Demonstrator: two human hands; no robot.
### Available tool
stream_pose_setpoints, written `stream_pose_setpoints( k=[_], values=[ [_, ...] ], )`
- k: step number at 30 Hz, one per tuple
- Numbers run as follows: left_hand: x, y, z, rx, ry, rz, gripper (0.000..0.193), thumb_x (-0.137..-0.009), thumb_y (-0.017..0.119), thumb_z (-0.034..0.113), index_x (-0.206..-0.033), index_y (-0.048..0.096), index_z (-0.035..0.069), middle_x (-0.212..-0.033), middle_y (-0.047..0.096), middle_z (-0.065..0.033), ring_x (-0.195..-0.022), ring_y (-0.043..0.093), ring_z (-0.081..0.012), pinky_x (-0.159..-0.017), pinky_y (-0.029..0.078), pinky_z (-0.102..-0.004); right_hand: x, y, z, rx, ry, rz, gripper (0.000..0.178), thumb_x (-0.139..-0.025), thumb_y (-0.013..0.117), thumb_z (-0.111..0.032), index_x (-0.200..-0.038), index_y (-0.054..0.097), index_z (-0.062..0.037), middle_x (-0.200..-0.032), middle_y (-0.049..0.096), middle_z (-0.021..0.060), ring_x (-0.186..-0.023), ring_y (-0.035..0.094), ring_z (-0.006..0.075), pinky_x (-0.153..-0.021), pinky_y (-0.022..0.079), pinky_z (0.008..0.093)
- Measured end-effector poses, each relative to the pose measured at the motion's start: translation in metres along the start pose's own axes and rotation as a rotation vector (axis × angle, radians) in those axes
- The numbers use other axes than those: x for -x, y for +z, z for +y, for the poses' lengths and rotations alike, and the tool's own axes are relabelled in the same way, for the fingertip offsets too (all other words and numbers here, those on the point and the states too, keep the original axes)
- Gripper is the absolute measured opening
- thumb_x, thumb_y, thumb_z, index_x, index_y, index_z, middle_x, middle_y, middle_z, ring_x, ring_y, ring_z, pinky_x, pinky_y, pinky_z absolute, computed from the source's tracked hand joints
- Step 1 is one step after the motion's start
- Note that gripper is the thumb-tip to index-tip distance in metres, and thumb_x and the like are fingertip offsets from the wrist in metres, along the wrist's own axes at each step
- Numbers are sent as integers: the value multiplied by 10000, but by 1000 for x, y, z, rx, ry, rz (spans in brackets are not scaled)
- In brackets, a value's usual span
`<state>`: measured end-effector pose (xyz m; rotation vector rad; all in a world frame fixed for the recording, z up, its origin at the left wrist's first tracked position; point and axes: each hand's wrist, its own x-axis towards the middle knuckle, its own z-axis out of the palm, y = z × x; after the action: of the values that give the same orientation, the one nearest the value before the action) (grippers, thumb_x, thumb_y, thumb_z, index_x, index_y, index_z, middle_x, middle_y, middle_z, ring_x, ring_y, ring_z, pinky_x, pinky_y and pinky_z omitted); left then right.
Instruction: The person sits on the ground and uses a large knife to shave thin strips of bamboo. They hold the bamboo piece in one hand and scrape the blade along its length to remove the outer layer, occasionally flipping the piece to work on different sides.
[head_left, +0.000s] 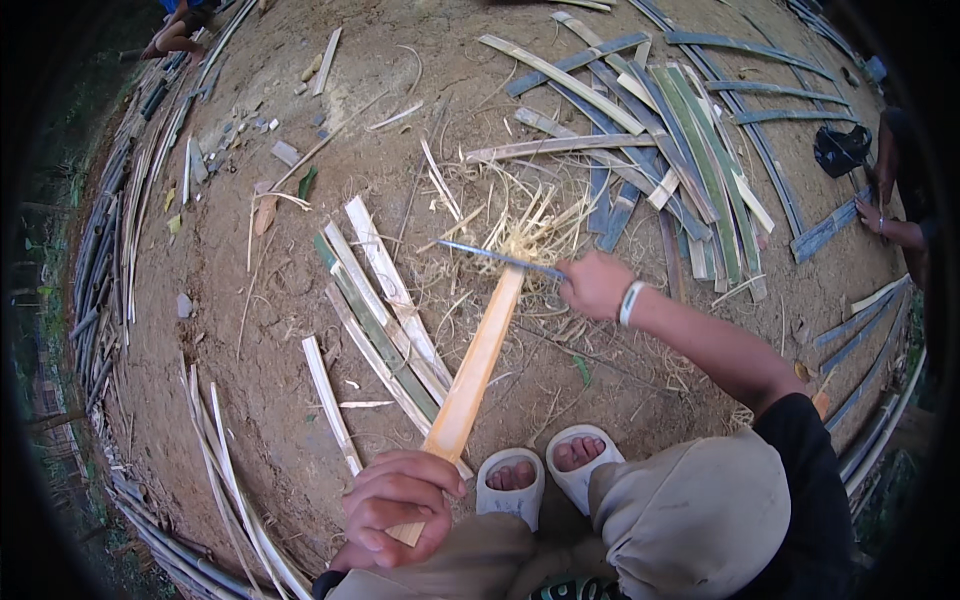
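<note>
My left hand (402, 503) is wrapped round the near end of a pale, flat bamboo strip (478, 354), which slants away from me to the far right. At the strip's far end lies a long thin knife blade (503, 259), crossing it and touching it. My right hand (597, 285) is closed on the knife's handle end; the handle itself is hidden in the fist. A bunch of curled bamboo shavings (528, 232) gathers just beyond the blade. Left of the held strip, several split bamboo strips (385, 270) lie on the ground, some pale and one green.
A heap of bamboo slats (690, 165) lies at the far right. Bamboo poles (95, 270) line the left edge. Another person's hand (872, 214) touches a dark slat at the right, near a black bag (842, 150). My sandalled feet (512, 478) stand close below the strip.
</note>
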<state>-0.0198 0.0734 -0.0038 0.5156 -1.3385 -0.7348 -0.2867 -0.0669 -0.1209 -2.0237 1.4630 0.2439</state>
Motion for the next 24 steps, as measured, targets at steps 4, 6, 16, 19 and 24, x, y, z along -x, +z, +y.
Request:
stream_pose_setpoints(
  k=[4, 6, 16, 19, 24],
  values=[
    [1, -4, -1, -52, -26, 16, 463, -1027, 296, 361, -697, 439, 69, -510, 462, -73, -379, 537, -232, -345, 465, -314, 14, 1, -7, 1, -82, 12, 295, -865, 522, -210, -1056, 638, -18, -751, 666, 227, -732, 676, 396, -705, 553, 504],
    [1, -1, 2, -70, -82, 55, 488, -1048, 276, 387, -706, 438, 79, -526, 472, -70, -402, 552, -232, -367, 468, -309, 2, 11, 15, 14, 10, 45, 288, -865, 522, -209, -1039, 634, -10, -748, 667, 227, -733, 677, 400, -713, 551, 509],
    [-4, -9, 3, -81, -134, 91, 562, -1055, 218, 473, -703, 433, 92, -540, 467, -66, -418, 547, -226, -377, 447, -316, 24, 11, 14, -111, 79, -47, 310, -870, 510, -211, -1066, 623, 1, -774, 659, 249, -769, 675, 406, -748, 538, 518],
    [-3, -12, -3, 77, -129, 133, 585, -1049, 208, 494, -693, 430, 87, -535, 459, -85, -410, 514, -228, -386, 451, -322, 28, 10, 24, 53, 57, 61, 315, -867, 518, -213, -1070, 622, 5, -796, 666, 247, -775, 673, 414, -751, 537, 519],
    [-3, -18, -8, 25, -104, 231, 609, -1047, 206, 509, -686, 437, 77, -535, 457, -108, -411, 483, -234, -392, 452, -326, 42, 10, 24, -23, 106, 53, 320, -860, 535, -211, -1073, 610, 16, -809, 668, 267, -782, 673, 423, -748, 540, 520]
  ],
)
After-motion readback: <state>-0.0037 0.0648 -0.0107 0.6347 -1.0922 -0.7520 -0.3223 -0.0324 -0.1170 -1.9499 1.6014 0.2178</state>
